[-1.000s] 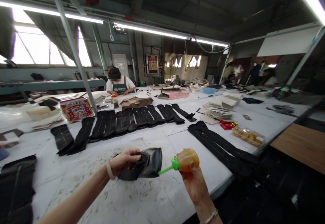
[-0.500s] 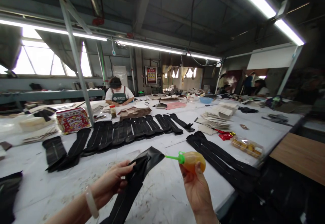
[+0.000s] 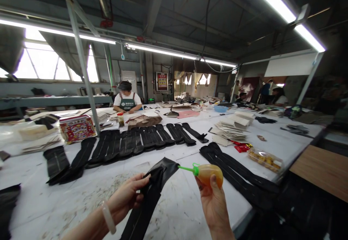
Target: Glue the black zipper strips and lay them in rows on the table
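My left hand [image 3: 126, 197] is closed on a long black leather strip [image 3: 152, 193], held up over the white table [image 3: 81, 196] so it hangs down toward me. My right hand [image 3: 213, 203] grips a small orange squeeze bottle [image 3: 210, 173] with a green nozzle [image 3: 187, 168]. The nozzle tip points left and sits right at the strip's upper end.
Rows of black strips [image 3: 122, 142] lie across the middle of the table, more [image 3: 236, 176] along the right edge. A colourful box [image 3: 76, 128], paper stacks [image 3: 233, 125] and a clear snack tray [image 3: 265, 159] stand farther off. A person in a green apron [image 3: 127, 100] works across the table; others sit at the far right.
The black piece has unfolded from a bunch into a long hanging strip. The bottle's nozzle went from beside its lower edge up to its top end. The view tilted upward.
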Demonstrator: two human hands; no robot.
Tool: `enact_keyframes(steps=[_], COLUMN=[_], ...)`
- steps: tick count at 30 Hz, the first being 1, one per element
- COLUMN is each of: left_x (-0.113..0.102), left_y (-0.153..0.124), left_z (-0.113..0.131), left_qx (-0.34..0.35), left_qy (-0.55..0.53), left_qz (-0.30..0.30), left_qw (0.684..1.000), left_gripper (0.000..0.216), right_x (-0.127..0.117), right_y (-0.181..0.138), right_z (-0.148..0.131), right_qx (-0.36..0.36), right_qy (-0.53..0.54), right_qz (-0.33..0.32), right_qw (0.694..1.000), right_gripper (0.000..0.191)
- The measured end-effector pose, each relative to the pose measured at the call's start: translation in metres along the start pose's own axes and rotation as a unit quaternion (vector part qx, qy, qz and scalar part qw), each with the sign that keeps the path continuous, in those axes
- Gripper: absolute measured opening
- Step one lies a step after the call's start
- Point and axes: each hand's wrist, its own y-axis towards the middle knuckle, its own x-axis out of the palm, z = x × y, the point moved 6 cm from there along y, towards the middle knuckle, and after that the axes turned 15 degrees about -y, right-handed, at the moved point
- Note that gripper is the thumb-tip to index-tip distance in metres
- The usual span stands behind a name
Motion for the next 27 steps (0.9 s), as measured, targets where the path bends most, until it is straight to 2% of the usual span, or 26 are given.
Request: enact_keyframes(steps=[9, 14, 27], left_x=[0.003, 0.004, 0.004], left_y=[0.007, 0.008, 0.020], left_z=[-0.007, -0.007, -0.012], left_qx=[0.001, 0.011, 0.006], left_qy=[-0.014, -0.012, -0.018], left_qz=[-0.029, -0.018, -0.015], left_qw=[0.999, 1.000, 1.000], left_gripper=[0.058, 0.056, 0.043], right_x=[-0.002, 0.003, 0.009], right_y=[-0.004, -0.010, -0.022], right_z=[-0.004, -0.010, -0.014], right_qx=[-0.055, -0.086, -0.090], right_qy=[-0.070, -0.108, -0.141], right_qz=[-0.007, -0.021, -0.034], right_qw=[0.996, 0.990, 0.985], right_gripper=[0.043, 0.046, 0.058])
